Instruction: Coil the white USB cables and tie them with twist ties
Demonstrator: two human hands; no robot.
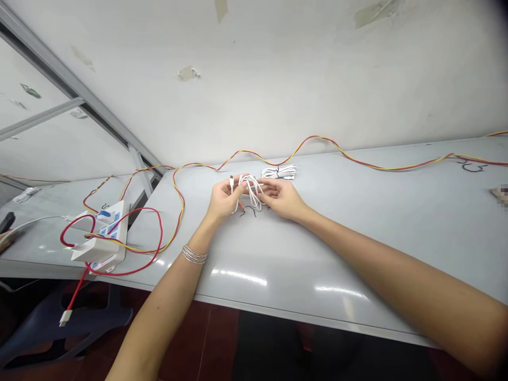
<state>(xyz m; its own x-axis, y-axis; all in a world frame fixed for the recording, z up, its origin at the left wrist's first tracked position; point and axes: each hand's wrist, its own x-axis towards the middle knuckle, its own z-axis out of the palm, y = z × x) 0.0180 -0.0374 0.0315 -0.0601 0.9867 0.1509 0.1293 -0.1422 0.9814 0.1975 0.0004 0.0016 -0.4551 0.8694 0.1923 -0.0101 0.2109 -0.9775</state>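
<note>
Between both hands is a loosely looped white USB cable (253, 191), held just above the grey tabletop. My left hand (226, 198) is closed on the left side of the loops, thumb on top, and a USB plug sticks up beside its fingers. My right hand (283, 197) pinches the right side of the coil between thumb and fingers. Below the cable lies a black twist tie (250, 208), bent into an arch. Just behind my right hand sits a bundled white cable (279, 172), bound around its middle with a black tie.
A white power strip (115, 233) with a charger (93, 248) and a looped red cable (161, 227) stands at the left. Twisted red-yellow wire (357, 160) runs along the wall. More black ties (472, 166) lie at the right. Below left is a blue stool (95, 323).
</note>
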